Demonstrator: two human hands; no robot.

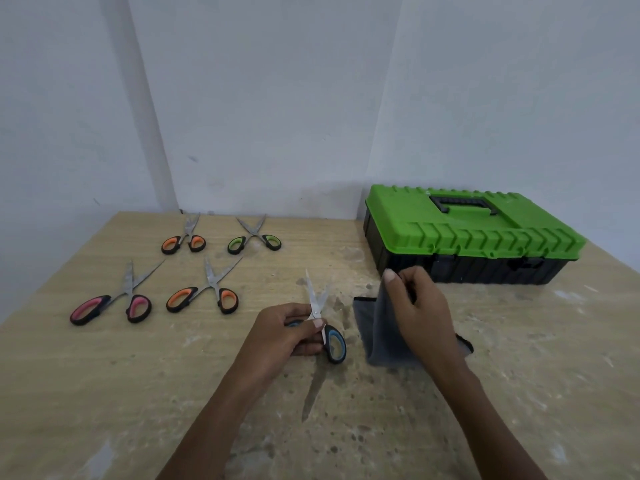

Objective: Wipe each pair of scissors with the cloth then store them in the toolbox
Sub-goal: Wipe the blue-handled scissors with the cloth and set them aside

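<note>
Obs. Left hand (294, 327) holds the blue-handled scissors (336, 342) just above the table (138, 393). Its fingers are curled round one handle loop and the thumb and forefinger pinch near the pivot. The blades are slightly parted and point away from the person. Right hand (419, 313) pinches one edge of the grey cloth (377, 327) between thumb and curled fingers and lifts it. The rest of the cloth lies on the table, just right of the scissors.

Four more pairs lie to the left, well apart from the hands, all with blades open: pink-handled scissors (110, 299), two orange-handled scissors (204, 296) (183, 239), and green-handled scissors (254, 237). The toolbox (474, 233) stands at back right with its lid down.

Risks (judgement):
- The blades are parted, so cloth drawn along them may snag on an edge or tip.
- The grip sits close to the pivot, so closing the blades could nip a finger.
- The cloth is held by one edge only and could slip out under wiping pressure.
- Both hands are occupied and the lid is shut, so one hand must be freed before storing.

Materials: The blades are bare steel, and those of the idle pairs look dull. The handles are black plastic with coloured, soft-looking inserts. The cloth is soft, limp fabric with a dark bound hem. The toolbox has a ribbed green lid, a black base and a recessed black carry handle. The tabletop is pale woodgrain, mottled and stained.
</note>
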